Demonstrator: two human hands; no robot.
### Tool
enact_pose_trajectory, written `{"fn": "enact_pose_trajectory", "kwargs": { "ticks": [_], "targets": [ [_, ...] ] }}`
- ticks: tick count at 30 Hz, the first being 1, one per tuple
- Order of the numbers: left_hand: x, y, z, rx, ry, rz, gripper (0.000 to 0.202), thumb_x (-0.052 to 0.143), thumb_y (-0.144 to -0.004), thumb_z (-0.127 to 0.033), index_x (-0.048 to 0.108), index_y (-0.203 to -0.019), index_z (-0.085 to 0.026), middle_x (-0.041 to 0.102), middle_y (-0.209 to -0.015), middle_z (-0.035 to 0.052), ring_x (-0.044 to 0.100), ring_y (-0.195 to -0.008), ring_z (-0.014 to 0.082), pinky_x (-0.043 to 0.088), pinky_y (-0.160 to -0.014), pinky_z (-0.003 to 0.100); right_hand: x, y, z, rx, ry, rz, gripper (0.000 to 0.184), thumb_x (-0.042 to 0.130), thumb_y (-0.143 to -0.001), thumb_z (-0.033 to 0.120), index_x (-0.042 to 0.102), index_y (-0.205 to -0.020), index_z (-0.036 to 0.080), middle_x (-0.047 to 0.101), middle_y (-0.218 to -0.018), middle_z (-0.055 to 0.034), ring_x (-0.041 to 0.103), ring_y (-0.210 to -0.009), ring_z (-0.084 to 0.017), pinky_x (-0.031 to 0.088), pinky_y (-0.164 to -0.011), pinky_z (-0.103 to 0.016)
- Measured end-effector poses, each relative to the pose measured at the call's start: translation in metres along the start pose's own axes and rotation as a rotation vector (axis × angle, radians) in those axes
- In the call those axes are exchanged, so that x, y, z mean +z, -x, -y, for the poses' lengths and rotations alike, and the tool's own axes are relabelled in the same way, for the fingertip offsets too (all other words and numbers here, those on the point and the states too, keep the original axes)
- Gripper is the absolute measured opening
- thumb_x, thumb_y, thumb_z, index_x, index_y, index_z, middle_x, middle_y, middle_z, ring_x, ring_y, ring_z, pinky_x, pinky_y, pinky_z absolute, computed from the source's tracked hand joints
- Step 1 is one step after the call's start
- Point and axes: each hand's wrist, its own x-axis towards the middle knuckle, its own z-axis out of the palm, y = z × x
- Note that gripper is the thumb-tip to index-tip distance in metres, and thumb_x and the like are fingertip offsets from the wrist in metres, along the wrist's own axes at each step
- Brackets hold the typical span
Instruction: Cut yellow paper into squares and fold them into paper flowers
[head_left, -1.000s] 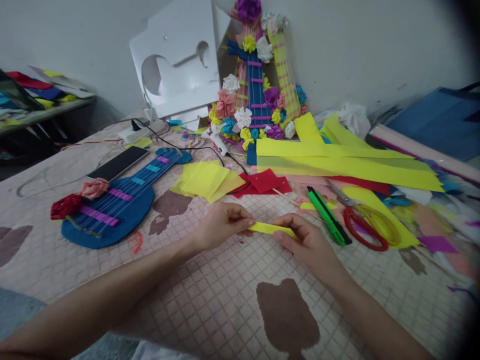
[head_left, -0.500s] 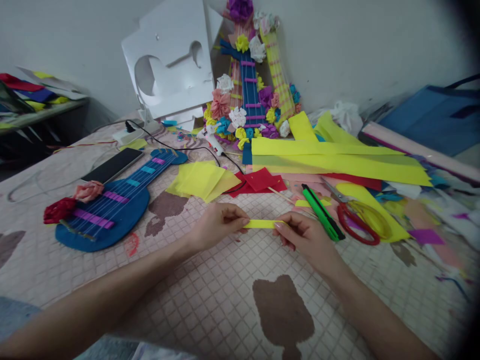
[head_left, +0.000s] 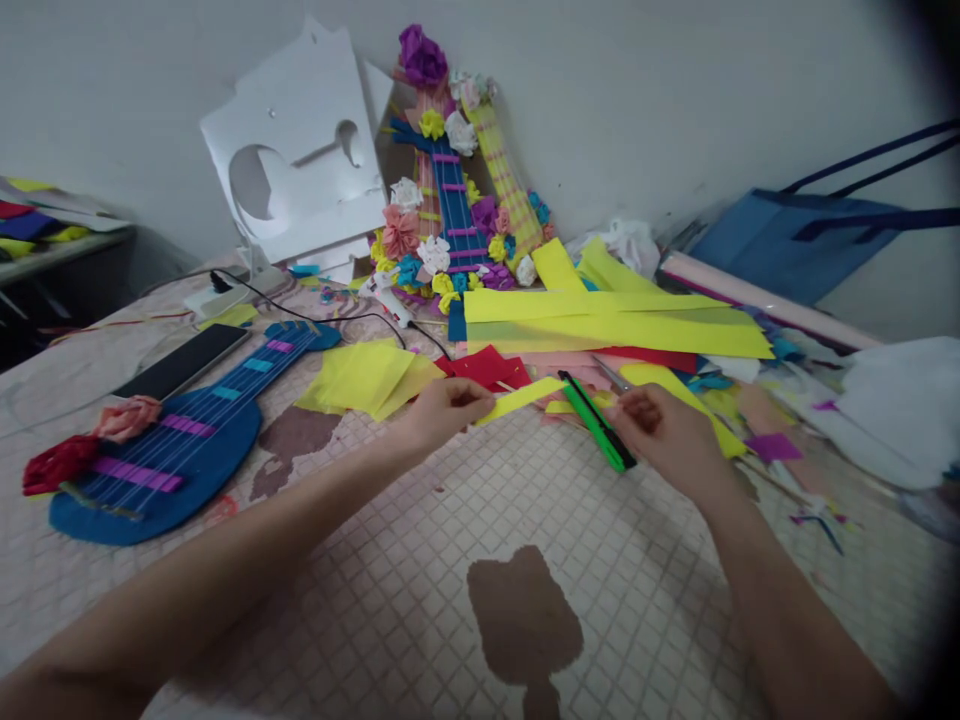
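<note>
The narrow yellow papery strip (head_left: 523,398) looks light, soft and easily creased, best held by its ends; left hand (head_left: 444,412) pinches one, but whether right hand (head_left: 675,435) grips anything, I cannot tell.

Yellow strip (head_left: 521,399) matt, papery; scissor blades (head_left: 612,373) metal; cutter (head_left: 598,425) smooth plastic.

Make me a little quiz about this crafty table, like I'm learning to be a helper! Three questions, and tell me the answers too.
1. Which hand is pinching the thin yellow strip?
2. True or false: the green cutter is standing upright.
3. Fill in the colour: the guitar lying on the table is mostly ____.

Key:
1. The left hand.
2. False; the green cutter is lying down.
3. Blue.
</note>
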Motion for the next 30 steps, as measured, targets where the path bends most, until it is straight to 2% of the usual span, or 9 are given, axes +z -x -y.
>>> {"fn": "enact_pose_trajectory", "kwargs": {
  "ticks": [4, 6, 9, 13, 17, 21, 24, 27, 30],
  "targets": [
    [0.047, -0.042, -0.01, 0.035, -0.094, -0.017, 0.016, 0.058, -0.078, -0.025, 0.063, -0.071, -0.011, 0.053, -0.055, -0.0026, 0.045, -0.047, 0.0052, 0.037, -0.046, 0.017, 0.017, 0.001, 0.0, -0.065, 0.214, 0.049, 0.03, 0.06, -0.074, 0.039, 0.053, -0.096, 0.02, 0.067, -0.085, -0.0071, 0.063, -0.072, -0.024, 0.044, -0.056, -0.032],
    [0.067, -0.058, -0.007, 0.046, -0.137, -0.028, 0.014, 0.058, -0.078, -0.022, 0.063, -0.071, -0.011, 0.055, -0.056, -0.0023, 0.047, -0.048, 0.0055, 0.038, -0.048, 0.017, 0.023, 0.002, 0.004, -0.061, 0.257, 0.048, 0.033, 0.059, -0.075, 0.039, 0.05, -0.101, 0.02, 0.067, -0.093, -0.0091, 0.063, -0.079, -0.026, 0.044, -0.057, -0.032],
    [0.084, -0.072, 0.005, 0.044, -0.215, -0.038, 0.012, 0.06, -0.075, -0.021, 0.065, -0.069, -0.011, 0.057, -0.055, -0.0018, 0.05, -0.051, 0.0073, 0.039, -0.049, 0.017, 0.026, 0.004, 0.007, -0.031, 0.285, 0.05, 0.03, 0.057, -0.077, 0.04, 0.049, -0.098, 0.021, 0.067, -0.092, -0.0085, 0.063, -0.079, -0.027, 0.042, -0.056, -0.032],
    [0.089, -0.071, 0.015, 0.03, -0.336, -0.046, 0.009, 0.064, -0.07, -0.018, 0.068, -0.077, -0.013, 0.064, -0.064, 0.0011, 0.058, -0.061, 0.0115, 0.044, -0.055, 0.02, 0.026, 0.004, 0.009, -0.018, 0.287, 0.051, 0.024, 0.056, -0.076, 0.035, 0.048, -0.095, 0.021, 0.066, -0.088, -0.007, 0.063, -0.077, -0.026, 0.04, -0.054, -0.03],
    [0.089, -0.063, 0.01, 0.025, -0.439, -0.067, 0.013, 0.064, -0.069, -0.018, 0.068, -0.081, -0.016, 0.068, -0.074, 0.0026, 0.061, -0.068, 0.0143, 0.047, -0.062, 0.024, 0.019, 0.002, 0.009, 0.002, 0.27, 0.019, 0.026, 0.057, -0.073, 0.031, 0.048, -0.095, 0.021, 0.066, -0.084, -0.0058, 0.062, -0.072, -0.024, 0.038, -0.052, -0.029],
    [0.091, -0.059, 0.003, 0.011, -0.504, -0.087, 0.014, 0.061, -0.071, -0.017, 0.067, -0.082, -0.017, 0.068, -0.076, 0.0031, 0.062, -0.071, 0.0157, 0.049, -0.065, 0.025, -0.001, -0.002, 0.005, 0.104, 0.243, -0.169, 0.027, 0.061, -0.069, 0.036, 0.05, -0.089, 0.022, 0.062, -0.07, -0.0022, 0.059, -0.062, -0.022, 0.037, -0.051, -0.028],
    [0.091, -0.059, 0.001, 0.008, -0.535, -0.084, 0.012, 0.062, -0.07, -0.02, 0.066, -0.082, -0.018, 0.068, -0.078, 0.0037, 0.062, -0.071, 0.0171, 0.049, -0.064, 0.027, -0.006, -0.002, 0.007, 0.106, 0.168, -0.283, 0.03, 0.061, -0.07, 0.04, 0.049, -0.091, 0.022, 0.061, -0.069, -0.0015, 0.058, -0.059, -0.02, 0.038, -0.051, -0.028],
    [0.092, -0.06, 0.002, 0.017, -0.552, -0.081, 0.013, 0.062, -0.071, -0.021, 0.065, -0.083, -0.018, 0.068, -0.079, 0.0039, 0.061, -0.071, 0.0176, 0.048, -0.065, 0.028, 0.005, 0.001, 0.013, 0.032, 0.173, -0.166, 0.029, 0.061, -0.071, 0.036, 0.049, -0.092, 0.021, 0.063, -0.072, -0.0032, 0.059, -0.06, -0.021, 0.038, -0.051, -0.029],
    [0.093, -0.061, 0.005, 0.031, -0.556, -0.082, 0.013, 0.06, -0.072, -0.021, 0.064, -0.083, -0.018, 0.068, -0.078, 0.0036, 0.061, -0.072, 0.0178, 0.047, -0.065, 0.028, 0.021, 0.005, 0.017, -0.043, 0.312, -0.036, 0.025, 0.056, -0.074, 0.032, 0.049, -0.095, 0.021, 0.065, -0.082, -0.0069, 0.061, -0.067, -0.024, 0.036, -0.05, -0.029]
  ]
}}
